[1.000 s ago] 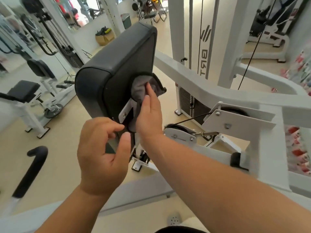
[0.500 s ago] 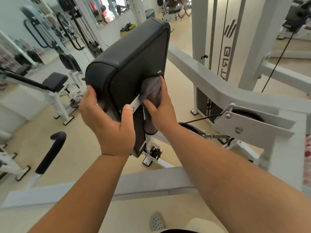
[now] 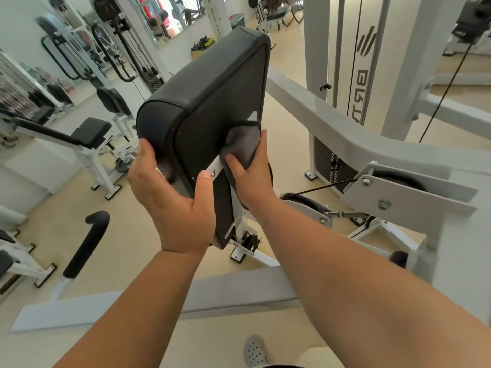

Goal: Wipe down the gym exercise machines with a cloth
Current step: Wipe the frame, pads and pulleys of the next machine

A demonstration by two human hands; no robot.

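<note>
The left grip (image 3: 172, 208) was clamped on the near corner of the black pad (image 3: 212, 102). Its fingers curled round the cushioned side and its thumb lay flat on the hard back panel. A white bracket (image 3: 215, 167) crossed the panel right at that thumb's tip and ran on toward the right grip (image 3: 249, 176).

The right grip held the grey cloth (image 3: 243, 147) narrowly, with the thumb pinching it from the front and the fingers lying along the pad's right edge. This kept the cloth pressed against the back panel. The cloth sat bunched just above this grip's palm, close beside the left thumb, with its top edge folded dark.

Beyond the right grip a white frame beam (image 3: 332, 123) slanted past, with the weight stack (image 3: 329, 166) behind it. A black foam handle (image 3: 87, 243) stood below and to the left of the left grip, well apart from it. Under the forearms, a grey perforated shoe (image 3: 255, 351) rested on the beige floor (image 3: 127, 235).
</note>
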